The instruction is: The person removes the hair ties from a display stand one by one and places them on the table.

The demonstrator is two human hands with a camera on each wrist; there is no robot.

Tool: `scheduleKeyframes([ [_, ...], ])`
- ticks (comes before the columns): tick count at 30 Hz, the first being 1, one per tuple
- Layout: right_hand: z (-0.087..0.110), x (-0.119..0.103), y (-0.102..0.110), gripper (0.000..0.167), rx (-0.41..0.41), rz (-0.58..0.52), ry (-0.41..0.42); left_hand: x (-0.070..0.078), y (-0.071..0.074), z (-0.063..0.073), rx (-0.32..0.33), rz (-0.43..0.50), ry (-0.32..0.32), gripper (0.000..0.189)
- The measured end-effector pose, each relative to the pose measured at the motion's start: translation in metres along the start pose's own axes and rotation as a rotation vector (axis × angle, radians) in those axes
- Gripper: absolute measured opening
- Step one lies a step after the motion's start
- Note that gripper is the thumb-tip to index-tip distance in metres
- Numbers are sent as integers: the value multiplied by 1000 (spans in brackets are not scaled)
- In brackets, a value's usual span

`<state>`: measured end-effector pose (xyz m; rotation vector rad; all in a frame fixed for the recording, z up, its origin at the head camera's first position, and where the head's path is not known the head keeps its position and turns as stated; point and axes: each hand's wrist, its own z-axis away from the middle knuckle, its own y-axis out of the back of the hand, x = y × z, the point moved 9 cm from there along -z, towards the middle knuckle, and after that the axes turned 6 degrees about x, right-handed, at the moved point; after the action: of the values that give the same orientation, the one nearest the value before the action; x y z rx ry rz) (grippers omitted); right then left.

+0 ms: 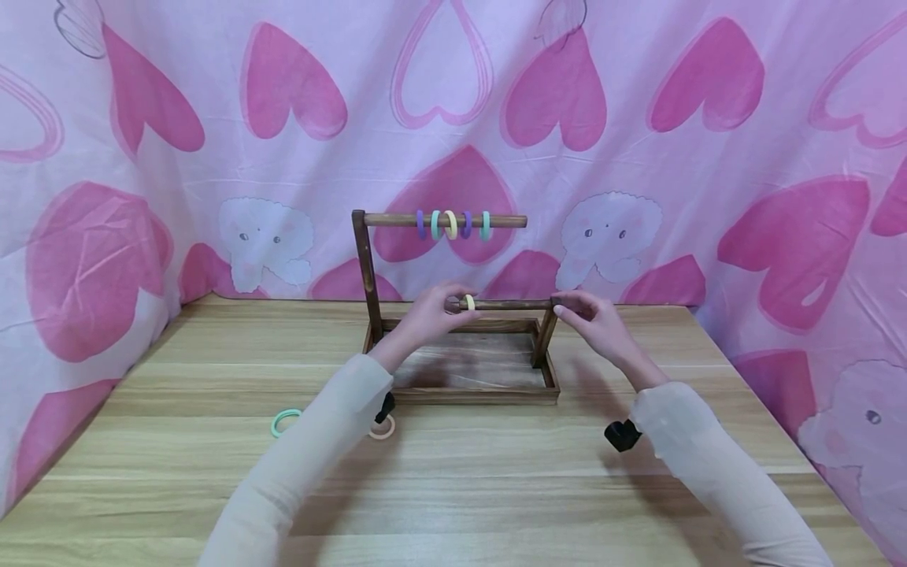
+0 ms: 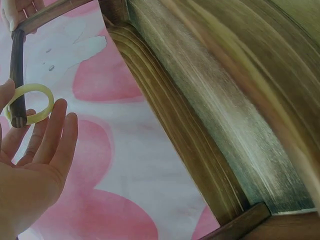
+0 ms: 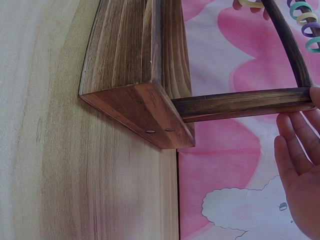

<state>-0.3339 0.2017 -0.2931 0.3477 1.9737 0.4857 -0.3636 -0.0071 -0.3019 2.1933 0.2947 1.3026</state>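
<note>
A dark wooden rack with two bars stands on a shallow tray base (image 1: pixel 475 397). At the free left end of its lower bar (image 1: pixel 513 305), my left hand (image 1: pixel 434 313) pinches a pale yellow ring (image 2: pixel 51 104) between thumb and fingers. The ring encircles the bar tip in the left wrist view. My right hand (image 1: pixel 598 321) grips the top of the short post (image 3: pixel 235 107), where the lower bar joins it, thumb on the near side and fingers behind. Purple, mint and yellow rings (image 1: pixel 451 225) hang on the upper bar (image 1: pixel 393 220).
On the table (image 1: pixel 496 488), left of the rack, lie a mint green ring (image 1: pixel 276 425) and a peach ring (image 1: pixel 383 435), partly hidden by the left sleeve. The tall post (image 1: pixel 367 276) rises at the rack's left. A pink heart-print curtain (image 1: pixel 439 173) hangs behind.
</note>
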Motion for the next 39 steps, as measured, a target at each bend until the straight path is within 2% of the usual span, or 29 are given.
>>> scheduleKeyframes([
  [6,0,-1,-1,31,-4,0,-3,-6,4,4,-15,9,6,39],
  [11,0,-1,0,31,0,-3,2,-10,11,7,-6,48,35,43],
  [14,0,-1,0,31,4,-7,8,-11,15,9,3,34,42,44],
  [20,0,-1,0,32,5,-7,7,-13,22,13,34,-13,29,41],
  [26,0,0,0,32,2,8,-3,-16,27,17,61,-13,-3,42],
  [39,0,-1,0,32,1,8,1,-27,25,31,59,-8,20,37],
])
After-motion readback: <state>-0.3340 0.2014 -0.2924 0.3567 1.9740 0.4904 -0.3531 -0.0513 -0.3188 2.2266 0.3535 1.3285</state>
